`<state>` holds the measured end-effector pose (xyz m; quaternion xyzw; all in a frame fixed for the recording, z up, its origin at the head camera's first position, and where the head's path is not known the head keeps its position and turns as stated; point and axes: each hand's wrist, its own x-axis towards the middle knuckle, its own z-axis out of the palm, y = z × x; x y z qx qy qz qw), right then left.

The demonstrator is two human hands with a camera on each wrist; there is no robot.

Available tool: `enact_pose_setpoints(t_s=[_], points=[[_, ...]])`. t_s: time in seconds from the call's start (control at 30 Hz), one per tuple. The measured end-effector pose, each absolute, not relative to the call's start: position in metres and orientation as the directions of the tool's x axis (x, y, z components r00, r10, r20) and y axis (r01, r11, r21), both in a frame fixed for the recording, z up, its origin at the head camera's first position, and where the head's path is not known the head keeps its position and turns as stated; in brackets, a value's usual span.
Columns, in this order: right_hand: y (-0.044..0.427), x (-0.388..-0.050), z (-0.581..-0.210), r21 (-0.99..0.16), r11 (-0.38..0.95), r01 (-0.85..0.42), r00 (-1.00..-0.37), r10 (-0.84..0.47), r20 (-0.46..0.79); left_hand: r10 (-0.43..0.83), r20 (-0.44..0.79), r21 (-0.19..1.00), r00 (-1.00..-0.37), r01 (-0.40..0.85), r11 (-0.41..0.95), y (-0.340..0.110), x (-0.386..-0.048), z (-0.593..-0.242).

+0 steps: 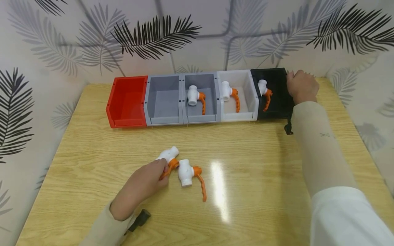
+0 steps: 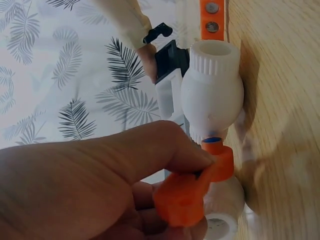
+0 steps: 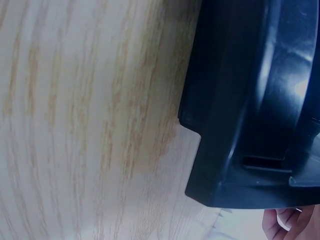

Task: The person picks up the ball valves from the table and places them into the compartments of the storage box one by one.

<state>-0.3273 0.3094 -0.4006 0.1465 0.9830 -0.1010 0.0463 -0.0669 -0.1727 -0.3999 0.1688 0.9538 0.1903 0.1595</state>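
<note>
My left hand (image 1: 144, 184) pinches the orange handle (image 2: 182, 200) of a white plastic ball valve (image 1: 168, 154) at the table's near middle. Right beside it lies a second white ball valve (image 1: 185, 173), its orange handle pointing toward me. At the right end of the bin row, my right hand (image 1: 303, 85) grips the side wall of the black bin (image 1: 281, 109) with curled fingers. In the right wrist view, that bin's dark wall (image 3: 235, 125) fills the right side and only a few fingers (image 3: 295, 222) show at the bottom.
Left of the black bin stand a white bin (image 1: 238, 117), two grey bins (image 1: 164, 120) and a red bin (image 1: 127, 123). One valve each lies in the right grey bin, the white bin and the black bin. Leaf-patterned cloth (image 1: 197, 44) hangs behind the wooden table (image 1: 252, 191).
</note>
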Motion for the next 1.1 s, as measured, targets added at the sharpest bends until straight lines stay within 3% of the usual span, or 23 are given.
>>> enact_pose_setpoints(t_s=[1.1], points=[[0.31, -0.327, -0.398, -0.207, 0.935, 0.286, -0.955, 0.261, -0.139, 0.381, -0.039, 0.452, -0.924, 0.323, 0.831, -0.185, -0.103, -0.364]])
